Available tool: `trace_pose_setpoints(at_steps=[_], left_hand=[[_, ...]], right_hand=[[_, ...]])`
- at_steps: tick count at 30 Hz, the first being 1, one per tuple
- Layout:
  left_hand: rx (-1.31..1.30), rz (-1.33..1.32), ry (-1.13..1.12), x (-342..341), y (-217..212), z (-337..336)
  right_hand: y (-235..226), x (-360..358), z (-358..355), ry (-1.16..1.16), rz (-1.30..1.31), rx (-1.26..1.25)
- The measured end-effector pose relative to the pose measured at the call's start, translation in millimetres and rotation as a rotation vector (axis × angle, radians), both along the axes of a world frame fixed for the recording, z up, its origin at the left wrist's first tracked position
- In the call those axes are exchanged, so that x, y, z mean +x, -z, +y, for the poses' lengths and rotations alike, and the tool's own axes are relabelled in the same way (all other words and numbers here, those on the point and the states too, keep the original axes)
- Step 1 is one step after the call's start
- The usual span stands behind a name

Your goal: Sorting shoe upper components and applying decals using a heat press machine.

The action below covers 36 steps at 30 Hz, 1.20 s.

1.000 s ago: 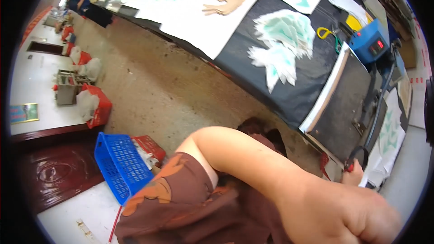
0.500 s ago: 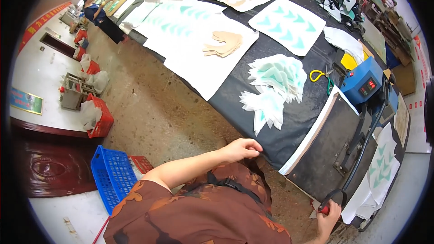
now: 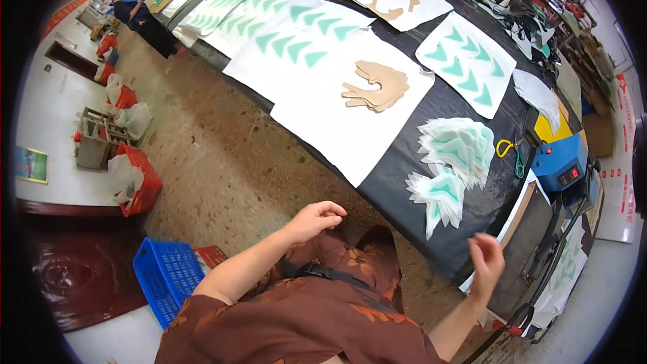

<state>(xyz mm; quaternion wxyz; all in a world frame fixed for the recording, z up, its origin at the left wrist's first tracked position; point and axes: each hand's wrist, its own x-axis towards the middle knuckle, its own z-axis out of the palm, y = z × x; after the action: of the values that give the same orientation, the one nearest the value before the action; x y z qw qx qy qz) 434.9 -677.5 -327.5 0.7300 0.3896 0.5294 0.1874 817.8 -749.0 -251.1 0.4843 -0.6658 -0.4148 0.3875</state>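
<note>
My left hand [image 3: 317, 221] hangs over the floor beside the table edge, fingers loosely curled together with nothing visible in them. Beside the heat press [image 3: 515, 266], my right hand [image 3: 486, 263] is raised, slightly blurred, fingers apart and holding nothing. The press has a dark flat plate, a blue control box [image 3: 561, 162] and a long lever [image 3: 549, 243] ending in a red-and-black grip [image 3: 513, 329]. Left of it on the black table lies a fanned pile of white-and-green cut pieces [image 3: 458, 152]. Yellow-and-green-handled scissors [image 3: 504, 148] lie near the control box.
White sheets with green arrow-like shapes [image 3: 468, 61] and tan pieces [image 3: 377, 86] cover the black table [image 3: 397, 199]. More printed sheets [image 3: 566, 273] lie beyond the press. A blue basket [image 3: 165, 276] and red baskets [image 3: 141, 178] stand left. Another person [image 3: 138, 17] works at far left.
My right hand has let go of the lever's grip and risen toward the table. My left hand has shifted left. The view has turned, moving the table and press rightward and down.
</note>
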Motion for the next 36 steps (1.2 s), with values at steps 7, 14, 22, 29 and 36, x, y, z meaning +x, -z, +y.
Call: trace_pose_setpoints(at_steps=[7, 14, 22, 29, 36], left_hand=[[-0.114, -0.051, -0.377, -90.3, 30.7, 22.2], [-0.277, 0.025, -0.704, -136.2, 37.4, 48.0], [-0.364, 0.081, -0.908, -157.6, 48.9, 86.1], [-0.466, 0.110, -0.891, -150.0, 47.3, 118.3], [-0.438, 0.029, -0.755, -162.2, 45.4, 152.9]], right_hand=[[74.1, -86.9, 226.2, -0.362, 0.045, -0.079], [157.3, -125.9, 500.0, -0.272, -0.490, 0.141], [218.4, -165.8, 656.3, -0.169, -0.961, -0.064], [188.7, -147.0, 729.8, -0.051, -0.822, 0.034], [52.7, -94.4, 752.6, -0.009, -0.538, 0.578]])
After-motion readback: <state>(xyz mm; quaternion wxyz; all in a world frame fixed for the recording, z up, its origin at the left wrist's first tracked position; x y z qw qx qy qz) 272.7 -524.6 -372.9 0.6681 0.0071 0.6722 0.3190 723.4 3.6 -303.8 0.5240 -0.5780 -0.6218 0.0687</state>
